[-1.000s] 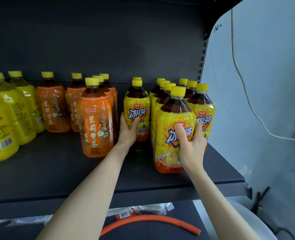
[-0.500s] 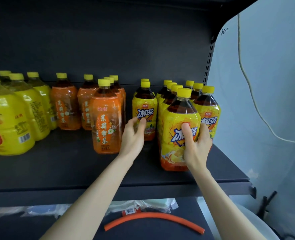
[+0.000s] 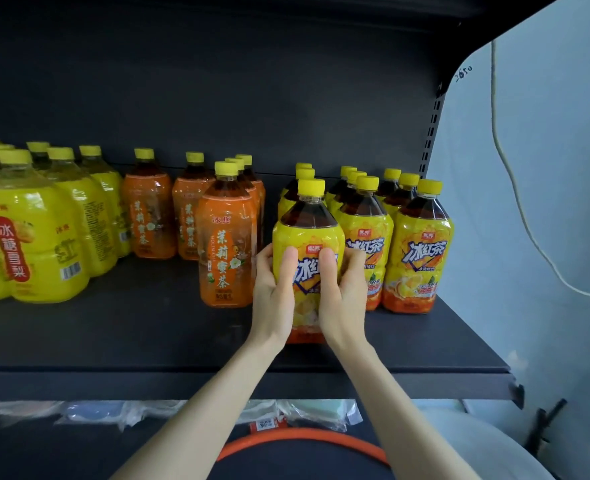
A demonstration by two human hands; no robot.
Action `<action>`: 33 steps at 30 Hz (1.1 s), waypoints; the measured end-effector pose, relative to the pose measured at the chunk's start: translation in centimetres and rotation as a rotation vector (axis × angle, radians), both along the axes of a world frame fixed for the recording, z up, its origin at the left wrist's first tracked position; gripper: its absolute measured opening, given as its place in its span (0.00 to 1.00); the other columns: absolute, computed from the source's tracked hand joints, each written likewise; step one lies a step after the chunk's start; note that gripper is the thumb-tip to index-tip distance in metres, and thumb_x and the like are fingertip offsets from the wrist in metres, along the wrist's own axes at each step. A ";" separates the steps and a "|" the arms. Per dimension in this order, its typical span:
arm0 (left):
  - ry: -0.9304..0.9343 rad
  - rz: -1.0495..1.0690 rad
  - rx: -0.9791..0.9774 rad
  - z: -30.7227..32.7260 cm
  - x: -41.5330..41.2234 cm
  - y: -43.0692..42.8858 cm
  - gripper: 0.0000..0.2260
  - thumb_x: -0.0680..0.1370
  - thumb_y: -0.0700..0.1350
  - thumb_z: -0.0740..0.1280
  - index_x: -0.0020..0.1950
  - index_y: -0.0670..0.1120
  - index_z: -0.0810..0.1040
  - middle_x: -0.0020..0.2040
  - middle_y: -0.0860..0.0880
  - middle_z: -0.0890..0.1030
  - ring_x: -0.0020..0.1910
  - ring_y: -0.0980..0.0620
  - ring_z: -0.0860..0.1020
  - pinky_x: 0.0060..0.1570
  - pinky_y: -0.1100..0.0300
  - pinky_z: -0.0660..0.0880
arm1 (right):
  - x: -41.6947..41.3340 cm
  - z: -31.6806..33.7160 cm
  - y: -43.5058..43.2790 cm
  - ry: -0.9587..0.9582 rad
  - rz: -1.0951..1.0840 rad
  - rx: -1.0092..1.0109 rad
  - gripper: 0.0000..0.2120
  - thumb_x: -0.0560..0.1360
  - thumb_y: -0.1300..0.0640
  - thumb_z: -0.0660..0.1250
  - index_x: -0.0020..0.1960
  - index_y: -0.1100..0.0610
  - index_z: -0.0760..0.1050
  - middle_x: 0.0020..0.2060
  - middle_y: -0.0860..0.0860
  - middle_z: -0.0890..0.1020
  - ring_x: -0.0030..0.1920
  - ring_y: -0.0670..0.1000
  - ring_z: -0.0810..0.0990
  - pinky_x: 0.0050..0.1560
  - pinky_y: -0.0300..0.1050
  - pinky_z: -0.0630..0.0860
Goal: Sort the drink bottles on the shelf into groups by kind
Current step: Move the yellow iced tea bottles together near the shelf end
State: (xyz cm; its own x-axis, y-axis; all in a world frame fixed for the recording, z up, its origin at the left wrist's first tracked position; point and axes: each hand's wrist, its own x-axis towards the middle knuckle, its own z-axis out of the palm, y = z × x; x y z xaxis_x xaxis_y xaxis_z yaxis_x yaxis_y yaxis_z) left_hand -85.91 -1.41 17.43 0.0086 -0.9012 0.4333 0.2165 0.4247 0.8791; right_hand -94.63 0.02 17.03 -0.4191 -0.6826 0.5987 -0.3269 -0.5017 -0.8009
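Both hands clasp one tea bottle [image 3: 309,233] between them. The left hand [image 3: 272,301] wraps its left side, with the thumb laid up the front of the label. The right hand [image 3: 342,299] wraps its right side, its thumb also on the label and its fingers curled round toward the back. The two thumbs lie side by side, close together, over the blue lettering.

The bottle is upright, yellow cap on top, and dark tea shows in its shoulder above the yellow label. Its base is near the front of the shelf [image 3: 113,341], forward of the other bottles. Whether it rests on the board or is just off it cannot be told.

Just beside it on the left stands an orange bottle [image 3: 226,251], close to the left hand's fingers. More orange bottles [image 3: 150,216] stand behind that one and further left. On the right, iced-tea bottles [image 3: 418,251] of the same kind as the held one stand in rows running back, the nearest just beside the right hand's fingers. Yellow bottles [image 3: 34,237] cluster at the far left.

Below the shelf an orange hose [image 3: 304,435] curves across a lower level. A white cable [image 3: 515,220] hangs on the pale wall [image 3: 546,150] at the right.
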 end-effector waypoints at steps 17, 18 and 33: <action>-0.097 0.144 -0.054 -0.5 -1.4 -4.4 0.22 0.74 0.48 0.69 0.65 0.44 0.69 0.48 0.60 0.77 0.43 0.73 0.76 0.39 0.76 0.72 | -8.3 2.3 -2.4 0.834 -0.489 0.052 0.34 0.75 0.46 0.67 0.77 0.51 0.59 0.77 0.53 0.60 0.76 0.57 0.59 0.72 0.54 0.48; -0.102 0.148 -0.059 -0.6 -1.5 -4.6 0.22 0.74 0.48 0.69 0.65 0.44 0.69 0.49 0.61 0.77 0.43 0.74 0.76 0.40 0.76 0.72 | -8.4 2.2 -2.5 0.841 -0.506 0.038 0.34 0.75 0.47 0.68 0.77 0.51 0.59 0.77 0.53 0.61 0.75 0.58 0.61 0.72 0.54 0.48; -0.140 0.223 -0.113 -0.8 -1.9 -7.1 0.28 0.68 0.58 0.67 0.64 0.45 0.71 0.50 0.58 0.78 0.47 0.68 0.76 0.45 0.77 0.72 | -8.5 1.6 -3.1 0.842 -0.523 0.006 0.33 0.75 0.46 0.67 0.76 0.52 0.60 0.76 0.54 0.62 0.75 0.58 0.62 0.72 0.53 0.49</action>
State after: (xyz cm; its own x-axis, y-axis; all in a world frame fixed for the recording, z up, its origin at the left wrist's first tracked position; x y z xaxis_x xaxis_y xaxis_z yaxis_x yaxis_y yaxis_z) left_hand -87.78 -8.50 16.63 0.1338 -0.8299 0.5417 -0.0132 0.5451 0.8383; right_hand -103.12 -3.09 18.68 -0.1079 -0.5372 0.8365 -0.9696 -0.1289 -0.2079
